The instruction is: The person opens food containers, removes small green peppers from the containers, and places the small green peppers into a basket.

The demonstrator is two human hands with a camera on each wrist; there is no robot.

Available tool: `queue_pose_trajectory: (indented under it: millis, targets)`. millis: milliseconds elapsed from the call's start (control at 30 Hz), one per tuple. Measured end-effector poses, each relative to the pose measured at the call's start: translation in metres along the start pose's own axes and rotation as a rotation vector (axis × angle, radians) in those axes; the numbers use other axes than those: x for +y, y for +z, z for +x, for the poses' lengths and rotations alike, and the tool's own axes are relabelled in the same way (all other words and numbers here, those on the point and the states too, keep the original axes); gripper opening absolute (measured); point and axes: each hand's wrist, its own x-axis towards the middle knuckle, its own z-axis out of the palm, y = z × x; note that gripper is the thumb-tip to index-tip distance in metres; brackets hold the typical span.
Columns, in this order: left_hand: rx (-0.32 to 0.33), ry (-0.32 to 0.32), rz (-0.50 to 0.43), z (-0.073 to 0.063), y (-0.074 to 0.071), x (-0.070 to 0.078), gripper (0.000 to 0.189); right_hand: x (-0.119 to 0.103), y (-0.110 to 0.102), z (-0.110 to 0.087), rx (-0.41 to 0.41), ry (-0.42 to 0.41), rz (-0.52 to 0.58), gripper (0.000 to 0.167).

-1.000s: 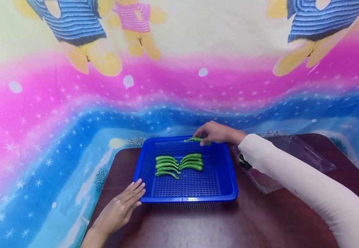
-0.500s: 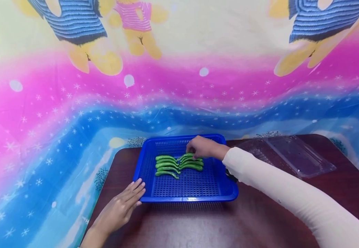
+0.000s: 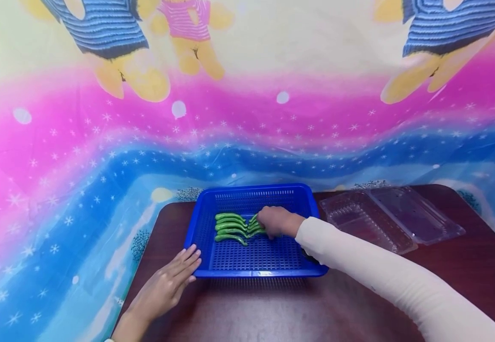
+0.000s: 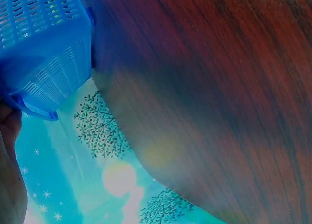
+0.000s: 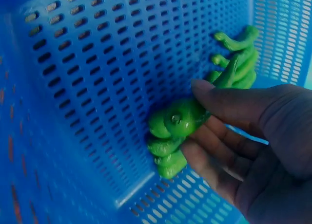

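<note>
A blue plastic basket [image 3: 260, 274] stands on the table. In it lie two rows of curved green chili peppers, a left row [image 3: 230, 226] and a right row partly hidden by my right hand [image 3: 278, 221]. In the right wrist view, my thumb and fingers pinch a green chili pepper [image 5: 183, 118] by its thick end, at the side of the right row. More chili peppers [image 5: 165, 158] lie packed against it. My left hand [image 3: 168, 285] rests with straight fingers on the basket's front left corner; only its edge shows in the left wrist view.
To the right of the basket lies a clear plastic clamshell box [image 3: 364, 216], its lid [image 3: 418, 213] folded out to the right. The dark wooden table [image 3: 264, 313] has rounded corners. A printed cloth [image 3: 247, 114] hangs close behind it.
My right hand has carried a chili pepper from above the back rim down into the basket, to the front side of the right row. My left hand has stayed at the corner.
</note>
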Motion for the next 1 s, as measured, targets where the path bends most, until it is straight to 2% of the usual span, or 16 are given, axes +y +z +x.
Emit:
queue_pose_trajectory:
  millis: [133,267,500,700,833,1000]
  targets:
    - [-0.005,-0.001,0.002,0.0,0.0,0.0,0.046,-0.006,0.006,0.005,0.004,0.045,-0.118,0.039]
    - [-0.006,0.003,0.003,0.001,-0.001,0.0,0.046,-0.008,0.015,0.01,0.006,0.064,-0.173,0.025]
    - [-0.006,0.008,0.001,0.002,0.0,-0.002,0.045,-0.007,0.023,0.019,0.047,0.089,-0.206,0.028]
    - [-0.012,0.014,0.0,0.002,-0.001,-0.003,0.043,-0.006,0.026,0.02,0.047,0.084,-0.235,0.028]
    - [-0.052,-0.012,0.001,0.002,-0.004,-0.002,0.043,-0.002,0.019,0.014,0.03,0.094,-0.201,0.026]
    - [-0.118,-0.085,-0.062,0.003,-0.011,-0.001,0.045,0.018,-0.008,-0.007,0.121,0.099,-0.08,0.034]
